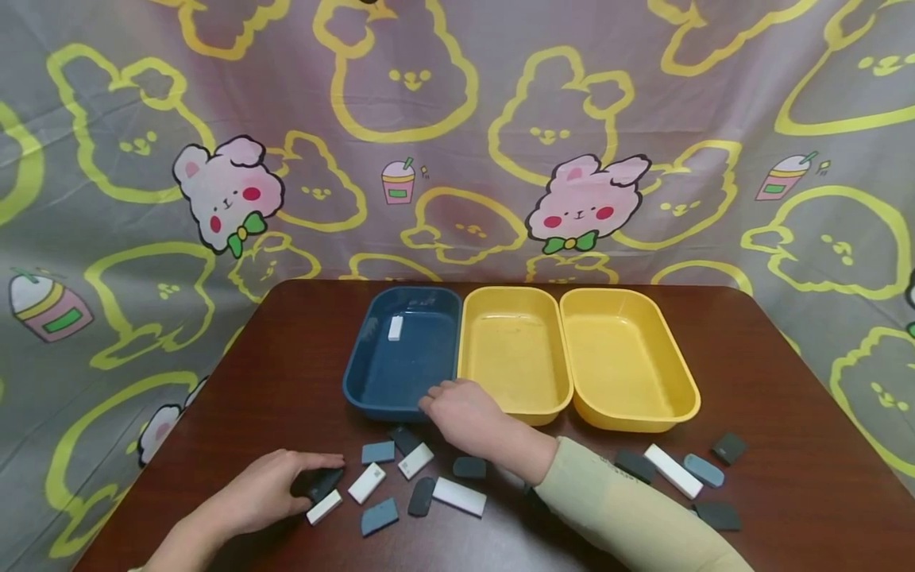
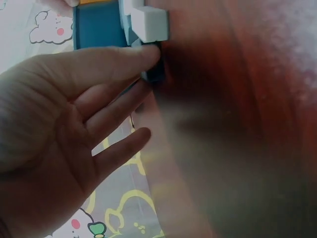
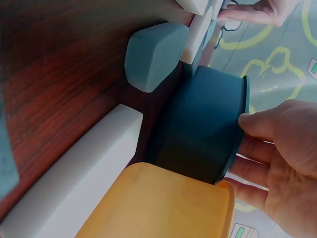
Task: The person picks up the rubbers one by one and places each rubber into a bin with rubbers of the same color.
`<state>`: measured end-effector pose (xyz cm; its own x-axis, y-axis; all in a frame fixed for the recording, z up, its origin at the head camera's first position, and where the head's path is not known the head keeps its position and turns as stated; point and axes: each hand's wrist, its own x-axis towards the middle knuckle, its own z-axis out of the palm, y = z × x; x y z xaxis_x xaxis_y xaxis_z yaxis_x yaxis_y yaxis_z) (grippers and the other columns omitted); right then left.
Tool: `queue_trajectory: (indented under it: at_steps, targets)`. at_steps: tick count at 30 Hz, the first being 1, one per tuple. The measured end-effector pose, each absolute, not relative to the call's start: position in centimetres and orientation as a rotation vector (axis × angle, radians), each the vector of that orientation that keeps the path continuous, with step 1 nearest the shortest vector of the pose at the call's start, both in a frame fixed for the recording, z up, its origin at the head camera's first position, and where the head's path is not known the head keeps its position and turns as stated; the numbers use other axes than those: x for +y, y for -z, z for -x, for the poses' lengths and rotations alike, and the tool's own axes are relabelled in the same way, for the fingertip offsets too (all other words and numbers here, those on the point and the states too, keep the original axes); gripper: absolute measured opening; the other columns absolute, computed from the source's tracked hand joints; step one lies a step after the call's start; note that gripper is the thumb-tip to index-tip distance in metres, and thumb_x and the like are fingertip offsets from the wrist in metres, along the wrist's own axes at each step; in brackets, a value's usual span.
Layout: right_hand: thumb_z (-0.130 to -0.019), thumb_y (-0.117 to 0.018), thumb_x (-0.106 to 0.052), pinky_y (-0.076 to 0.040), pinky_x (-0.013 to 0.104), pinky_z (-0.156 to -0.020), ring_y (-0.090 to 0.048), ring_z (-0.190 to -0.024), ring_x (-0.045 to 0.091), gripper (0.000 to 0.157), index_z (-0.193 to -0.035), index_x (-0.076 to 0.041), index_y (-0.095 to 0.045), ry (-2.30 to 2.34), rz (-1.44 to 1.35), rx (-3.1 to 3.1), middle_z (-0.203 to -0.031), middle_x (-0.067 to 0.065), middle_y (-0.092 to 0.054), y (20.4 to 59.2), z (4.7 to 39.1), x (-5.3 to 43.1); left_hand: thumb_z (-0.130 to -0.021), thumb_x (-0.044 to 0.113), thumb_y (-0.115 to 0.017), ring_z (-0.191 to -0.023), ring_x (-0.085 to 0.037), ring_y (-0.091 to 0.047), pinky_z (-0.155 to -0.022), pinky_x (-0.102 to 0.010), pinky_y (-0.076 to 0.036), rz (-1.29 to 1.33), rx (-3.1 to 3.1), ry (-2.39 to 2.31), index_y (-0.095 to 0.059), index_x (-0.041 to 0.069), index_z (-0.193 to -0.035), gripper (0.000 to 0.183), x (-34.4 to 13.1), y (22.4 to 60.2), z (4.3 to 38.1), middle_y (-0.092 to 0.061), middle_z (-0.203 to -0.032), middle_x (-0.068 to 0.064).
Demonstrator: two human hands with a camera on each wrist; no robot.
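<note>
At the table's left, my left hand [image 1: 275, 485] pinches a black eraser-like block [image 1: 325, 483] between thumb and fingers. In the left wrist view the thumb tip lies against this dark block [image 2: 157, 73], beside a white block [image 2: 150, 24]. My right hand [image 1: 468, 417] is over the near edge of the blue tray [image 1: 403, 413]. The right wrist view shows its thumb at the tray's rim [image 3: 246, 99] and the other fingers reaching behind the wall. Their tips are hidden, so I cannot tell whether they hold something. A small white block [image 1: 395, 328] lies inside the blue tray.
Two yellow trays [image 1: 515, 413] [image 1: 636, 423] stand side by side right of the blue one. Several white, grey-blue and black blocks lie before the trays, including a long white block [image 1: 460, 497]. More are at the right, around another white block [image 1: 673, 471]. A patterned curtain [image 1: 457, 159] hangs behind.
</note>
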<state>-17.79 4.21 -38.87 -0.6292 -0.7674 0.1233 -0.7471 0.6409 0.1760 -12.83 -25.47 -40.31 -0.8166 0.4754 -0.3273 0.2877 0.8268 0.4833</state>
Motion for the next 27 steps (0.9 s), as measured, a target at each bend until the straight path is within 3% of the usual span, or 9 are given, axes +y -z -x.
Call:
queue_trajectory:
  at_steps: [8, 15, 27]
  targets:
    - [-0.095, -0.061, -0.014, -0.047, 0.021, -0.065, -0.056, -0.073, 0.011, 0.014, -0.101, -0.017, -0.073, 0.177, -1.248, -2.672, -0.084, -0.003, -0.066, 38.7, 17.9, 4.2, -0.073, 0.004, -0.082, -0.095, -0.018, -0.060, -0.083, -0.052, -0.050, -0.440, 2.656, -0.522, -0.070, 0.015, -0.118, 0.047, -24.8, 40.8, 12.9, -0.068, -0.112, -0.001]
    - [-0.095, -0.062, -0.015, -0.047, 0.021, -0.065, -0.056, -0.072, 0.011, 0.013, -0.101, -0.017, -0.073, 0.167, -1.243, -2.681, -0.084, -0.003, -0.066, 38.6, 17.8, 4.2, -0.071, 0.006, -0.084, -0.092, -0.015, -0.061, -0.082, -0.047, -0.051, -0.357, 2.735, -0.516, -0.072, 0.019, -0.110, 0.043, -24.5, 41.0, 12.6, -0.069, -0.105, 0.002]
    - [-0.095, -0.062, -0.016, -0.047, 0.021, -0.066, -0.056, -0.074, 0.012, 0.012, -0.101, -0.015, -0.072, 0.143, -1.250, -2.676, -0.086, -0.003, -0.067, 38.9, 17.9, 4.2, -0.071, 0.015, -0.086, -0.100, -0.024, -0.064, -0.085, -0.049, -0.051, -0.335, 2.854, -0.662, -0.068, 0.012, -0.118, 0.051, -24.6, 39.8, 12.8, -0.066, -0.117, -0.007]
